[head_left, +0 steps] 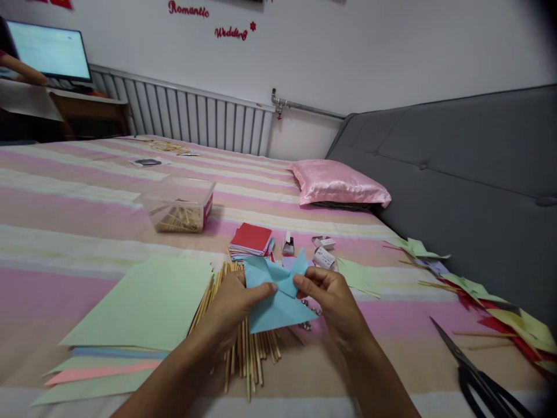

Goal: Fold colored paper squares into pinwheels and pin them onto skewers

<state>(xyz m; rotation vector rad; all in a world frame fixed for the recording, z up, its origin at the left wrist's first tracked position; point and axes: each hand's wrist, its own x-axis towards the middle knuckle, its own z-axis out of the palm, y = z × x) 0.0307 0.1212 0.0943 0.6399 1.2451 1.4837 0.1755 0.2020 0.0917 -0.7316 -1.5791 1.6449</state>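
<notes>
Between my two hands is a sheet of light blue paper [278,312], cut and partly curled in toward its middle. My left hand [230,305] grips its left side, the thumb pressing near the centre. With thumb and fingers, my right hand [333,299] pinches a folded corner on the right. Beneath the paper lies a heap of thin wooden sticks [250,366], partly hidden by my hands. Just beyond is a stack of small square papers [251,238], red on top. Some small metallic pieces [307,325] show below my right fingers.
Larger coloured sheets [139,302] lie at left. Scissors [465,360] rest at right, near finished paper pinwheels [483,290]. Small boxes [324,257], a clear plastic box [178,206] of sticks and a pink pillow [342,183] are farther back. Another person's arm [21,69] shows far left.
</notes>
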